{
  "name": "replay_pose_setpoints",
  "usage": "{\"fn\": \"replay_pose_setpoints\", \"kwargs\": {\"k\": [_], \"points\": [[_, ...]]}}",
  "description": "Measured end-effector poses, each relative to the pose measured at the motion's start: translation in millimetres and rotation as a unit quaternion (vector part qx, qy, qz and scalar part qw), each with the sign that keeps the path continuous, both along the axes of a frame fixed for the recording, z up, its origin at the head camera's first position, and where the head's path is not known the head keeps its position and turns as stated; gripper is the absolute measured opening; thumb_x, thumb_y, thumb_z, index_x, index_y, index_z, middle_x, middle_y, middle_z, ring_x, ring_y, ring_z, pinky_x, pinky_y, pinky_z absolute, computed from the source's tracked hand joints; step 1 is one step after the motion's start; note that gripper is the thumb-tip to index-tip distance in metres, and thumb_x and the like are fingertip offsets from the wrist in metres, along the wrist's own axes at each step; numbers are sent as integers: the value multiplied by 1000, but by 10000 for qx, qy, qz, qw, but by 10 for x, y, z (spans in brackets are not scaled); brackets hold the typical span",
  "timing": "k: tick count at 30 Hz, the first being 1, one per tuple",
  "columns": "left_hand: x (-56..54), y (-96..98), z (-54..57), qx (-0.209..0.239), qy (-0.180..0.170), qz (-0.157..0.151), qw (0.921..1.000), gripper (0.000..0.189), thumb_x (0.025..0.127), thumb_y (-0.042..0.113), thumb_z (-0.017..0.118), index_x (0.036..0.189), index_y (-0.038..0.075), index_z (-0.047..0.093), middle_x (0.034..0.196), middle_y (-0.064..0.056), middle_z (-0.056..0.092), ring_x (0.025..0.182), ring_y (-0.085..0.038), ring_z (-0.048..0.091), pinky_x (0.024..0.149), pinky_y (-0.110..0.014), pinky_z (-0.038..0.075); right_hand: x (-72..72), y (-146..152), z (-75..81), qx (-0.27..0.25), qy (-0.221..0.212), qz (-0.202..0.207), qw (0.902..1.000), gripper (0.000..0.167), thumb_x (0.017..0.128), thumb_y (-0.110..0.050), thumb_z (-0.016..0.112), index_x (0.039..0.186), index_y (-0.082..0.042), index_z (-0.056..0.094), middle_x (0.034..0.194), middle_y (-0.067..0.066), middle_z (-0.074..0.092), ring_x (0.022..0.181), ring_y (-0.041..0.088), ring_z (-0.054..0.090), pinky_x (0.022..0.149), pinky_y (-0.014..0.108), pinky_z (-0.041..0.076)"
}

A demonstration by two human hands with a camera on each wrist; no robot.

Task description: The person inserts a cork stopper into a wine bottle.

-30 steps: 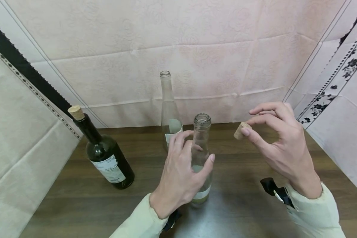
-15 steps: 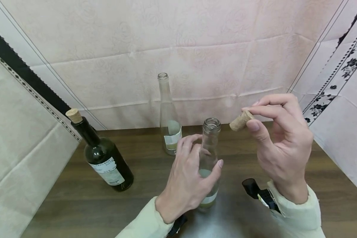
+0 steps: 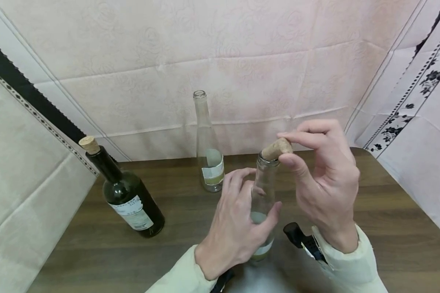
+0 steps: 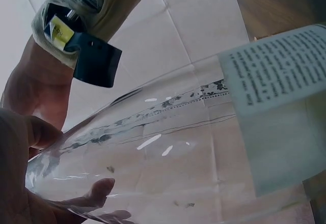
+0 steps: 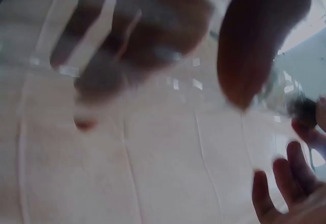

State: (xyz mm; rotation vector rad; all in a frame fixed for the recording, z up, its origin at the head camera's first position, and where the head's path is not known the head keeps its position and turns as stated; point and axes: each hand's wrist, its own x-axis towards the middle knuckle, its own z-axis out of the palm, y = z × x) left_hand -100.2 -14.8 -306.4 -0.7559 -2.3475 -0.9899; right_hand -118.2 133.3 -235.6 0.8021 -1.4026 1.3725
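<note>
My left hand [image 3: 238,219] grips a clear glass bottle [image 3: 264,183] around its body, fingers behind and thumb in front. Between the thumb and fingers of my right hand [image 3: 326,179] a cork [image 3: 276,149] is pinched, tilted, its lower end at the bottle's mouth. How far the cork goes into the mouth cannot be made out. In the left wrist view the clear bottle [image 4: 153,147] fills much of the picture, with its printed label [image 4: 280,66] on the right. The right wrist view is blurred; my right hand [image 5: 295,183] shows at its lower right.
A second clear bottle [image 3: 207,134], uncorked, stands behind my left hand near the table's back edge. To the left is a dark wine bottle [image 3: 133,203] with a cork [image 3: 89,145] in its neck. Patterned cloth [image 3: 220,61] hangs behind the wooden table [image 3: 381,203].
My right hand has carried the cork leftward, from beside the bottle to its mouth. The gripped bottle and my left hand have shifted somewhat to the right.
</note>
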Motion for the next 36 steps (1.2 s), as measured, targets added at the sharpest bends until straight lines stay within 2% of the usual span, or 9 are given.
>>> {"fn": "replay_pose_setpoints", "kwargs": {"k": [4,8,12,15,22,26,30,32,36], "points": [[32,11,-11,14,-47,-13,10000,27,89,40,71,95,15,65,138,0,55,132,-18,44,107,-36,44,14,33,30,682,-7,-600,9959,54,92,-45,67,98,8,72,100,16,60,101,18,56,92,25,45],[37,21,-13,33,23,-54,10000,26,89,40,71,93,15,63,138,0,54,131,-18,45,106,-34,45,24,32,48,1021,-64,-771,9918,54,96,-47,59,104,4,75,100,21,57,100,17,55,89,25,42],[25,23,-14,22,91,-19,10000,26,88,39,72,93,15,62,137,0,55,130,-17,45,106,-34,45,36,18,40,1149,-168,-693,9908,51,99,-45,57,112,1,76,103,22,56,94,15,55,81,21,42],[28,19,-13,-4,77,-4,10000,26,88,39,72,94,15,63,137,0,55,131,-16,45,106,-34,45,39,14,29,1130,-171,-722,9908,49,99,-43,58,115,0,75,106,21,58,96,16,58,81,21,44],[16,11,-15,-8,61,-2,10000,27,89,40,70,95,15,63,137,-1,55,132,-18,45,106,-36,45,32,-11,27,1143,-31,-367,9928,40,100,-34,60,105,2,77,108,25,57,94,18,59,77,21,46],[14,11,-20,-38,128,32,9999,28,89,40,71,95,14,63,138,-2,54,132,-19,45,105,-36,46,26,-3,34,1209,-16,-419,9918,42,100,-35,58,103,2,77,107,25,58,100,20,58,78,21,46],[12,14,-21,-54,196,44,9998,28,89,40,71,95,14,63,138,-2,55,131,-19,45,105,-36,46,19,1,25,1263,49,-411,9911,41,101,-34,57,103,2,77,105,24,57,99,19,54,75,19,43],[10,15,-19,-49,231,44,9997,28,88,39,72,94,14,63,137,-2,55,130,-19,46,105,-36,46,11,-8,22,1268,141,-411,9910,40,101,-32,57,103,2,77,103,23,57,100,21,50,76,20,40],[0,13,-14,-50,293,44,9995,28,87,39,72,93,13,63,137,-4,55,130,-20,46,106,-36,46,2,-39,32,1257,336,-591,9897,37,102,-30,57,103,1,77,99,21,60,97,26,48,89,27,30]]}}
